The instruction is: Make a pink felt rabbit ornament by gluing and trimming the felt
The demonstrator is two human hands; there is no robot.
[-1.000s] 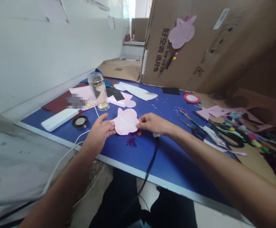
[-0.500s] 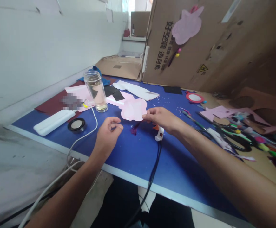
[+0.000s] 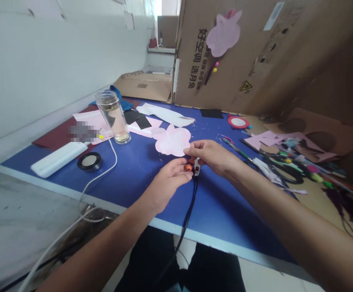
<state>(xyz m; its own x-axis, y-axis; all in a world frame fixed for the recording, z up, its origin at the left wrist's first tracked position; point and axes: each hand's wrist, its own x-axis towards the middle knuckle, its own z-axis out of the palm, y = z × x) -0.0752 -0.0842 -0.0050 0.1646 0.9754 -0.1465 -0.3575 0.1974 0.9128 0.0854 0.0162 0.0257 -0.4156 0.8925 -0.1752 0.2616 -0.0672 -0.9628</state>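
Observation:
My right hand (image 3: 208, 156) pinches the lower right edge of a pink scalloped paper cutout (image 3: 173, 142), held above the blue table. Just below it, my left hand (image 3: 170, 178) is closed, its thumb and fingers around a small shiny orange ball (image 3: 188, 167). Close beside both hands is what looks like a white glue gun (image 3: 197, 166), with an orange tip and a dark cord (image 3: 189, 211) running off the front edge. My right fingers partly cover it.
A glass jar (image 3: 115, 121) with liquid, a white bar-shaped device (image 3: 57, 159) and a black tape roll (image 3: 89, 161) stand at left. Scissors (image 3: 283, 170), paper scraps and craft bits crowd the right. A cardboard box (image 3: 255, 52) bearing another pink cutout (image 3: 224, 35) rises behind.
My left hand has moved right, beneath the cutout, and the orange ball now shows at its fingertips. The purple strands seen under the cutout are out of sight. My right hand keeps its pinch.

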